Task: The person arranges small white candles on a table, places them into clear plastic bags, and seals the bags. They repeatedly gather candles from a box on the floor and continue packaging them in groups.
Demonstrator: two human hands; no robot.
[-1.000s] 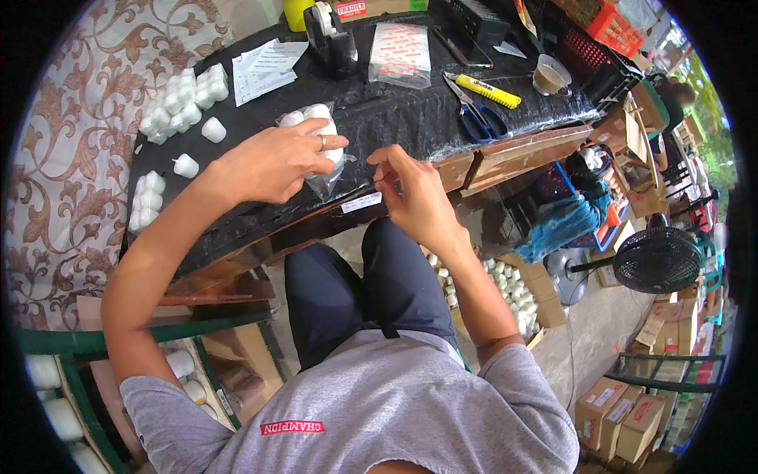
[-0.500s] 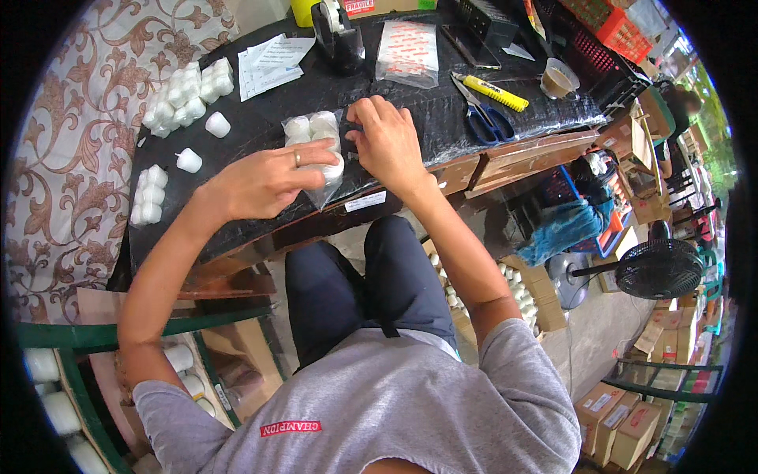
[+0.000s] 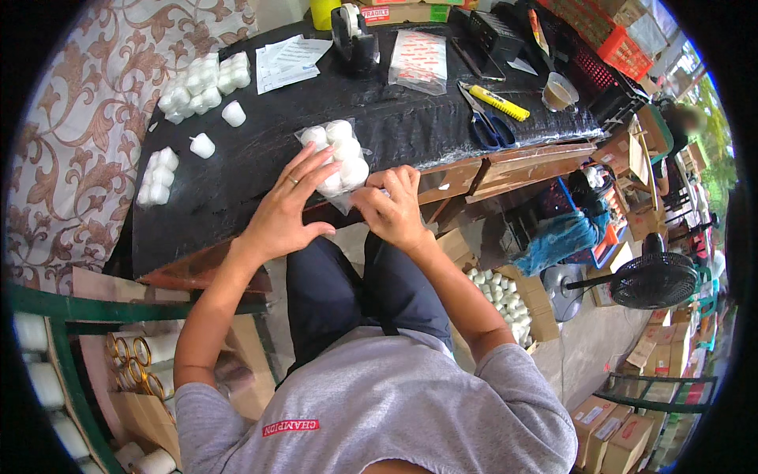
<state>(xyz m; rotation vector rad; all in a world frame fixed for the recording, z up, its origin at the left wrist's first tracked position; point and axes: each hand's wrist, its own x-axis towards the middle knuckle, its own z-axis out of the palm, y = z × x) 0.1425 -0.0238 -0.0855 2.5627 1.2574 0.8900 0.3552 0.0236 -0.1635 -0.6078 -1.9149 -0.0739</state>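
A clear plastic bag of several small white cylinders [image 3: 339,154] lies near the front edge of the black-covered table [image 3: 410,126]. My left hand [image 3: 288,209] rests flat on the bag's left side, fingers spread, a ring on one finger. My right hand [image 3: 391,207] pinches the bag's lower open end, fingers curled on the plastic. Loose white cylinders lie on the table: two single ones [image 3: 217,130], a wrapped group [image 3: 201,83] and a smaller pack [image 3: 158,178] at the left.
A tape dispenser [image 3: 351,28], paper sheets [image 3: 288,59], a stack of clear bags [image 3: 418,57], blue scissors [image 3: 485,122], a yellow cutter [image 3: 497,101] and a cup [image 3: 557,93] sit further back. A carton of white cylinders [image 3: 501,296] and a floor fan [image 3: 651,278] stand to the right below.
The bag of white cylinders has slid toward the table's front edge. My right hand dropped from the bag's far side to its near end; my left hand flattened on it.
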